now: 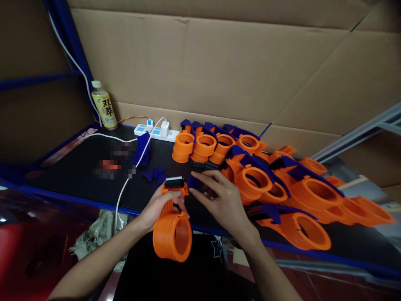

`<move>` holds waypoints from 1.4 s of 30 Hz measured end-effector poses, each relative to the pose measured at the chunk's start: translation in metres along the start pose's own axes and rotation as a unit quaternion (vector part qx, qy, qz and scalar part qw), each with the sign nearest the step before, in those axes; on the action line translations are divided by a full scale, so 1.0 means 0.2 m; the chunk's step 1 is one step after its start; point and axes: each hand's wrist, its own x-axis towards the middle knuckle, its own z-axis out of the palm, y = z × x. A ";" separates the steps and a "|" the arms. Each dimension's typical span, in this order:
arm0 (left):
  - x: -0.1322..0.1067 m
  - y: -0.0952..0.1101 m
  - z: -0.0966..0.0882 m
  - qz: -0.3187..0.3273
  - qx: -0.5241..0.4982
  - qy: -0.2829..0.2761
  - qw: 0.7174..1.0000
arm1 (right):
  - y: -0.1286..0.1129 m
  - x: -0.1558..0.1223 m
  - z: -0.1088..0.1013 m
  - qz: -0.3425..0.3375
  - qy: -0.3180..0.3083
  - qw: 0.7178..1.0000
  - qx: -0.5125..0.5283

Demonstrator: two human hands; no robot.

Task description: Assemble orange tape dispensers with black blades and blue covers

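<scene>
My left hand (156,207) is closed around the neck of an orange tape dispenser (173,234), holding it over the front edge of the black table (78,175). A black toothed blade piece (174,182) sits at the dispenser's top end. My right hand (219,198) hovers just right of that end with its fingers stretched out and spread, holding nothing. Small dark blue plastic pieces (154,173) lie on the table just behind my left hand.
Several orange and blue tape dispensers (282,188) are piled to the right, and a row of them (203,146) stands at the back. A white power strip (155,131) with cables, a drink bottle (105,106) and a blue holder (143,146) stand at the back left. Cardboard lines the wall.
</scene>
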 end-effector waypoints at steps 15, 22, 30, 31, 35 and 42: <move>0.01 0.00 0.00 0.018 0.045 -0.006 0.999 | 0.00 0.02 -0.02 0.051 -0.099 0.983 0.144; 0.00 0.00 0.01 -0.003 0.047 0.003 0.999 | 0.02 -0.01 -0.01 -0.022 -0.082 0.991 0.106; 0.00 0.00 0.01 -0.004 0.066 0.011 0.998 | 0.08 -0.05 0.04 -0.091 -0.037 0.992 0.076; 0.00 -0.01 0.01 -0.001 0.076 0.011 0.997 | 0.08 -0.05 0.04 -0.097 -0.035 0.992 0.073; 0.01 -0.03 -0.01 0.027 0.129 0.009 0.991 | 0.10 -0.07 0.04 -0.118 -0.044 0.990 0.055; 0.01 -0.03 0.00 0.045 0.160 0.009 0.986 | 0.08 -0.06 0.00 -0.143 -0.073 0.987 -0.004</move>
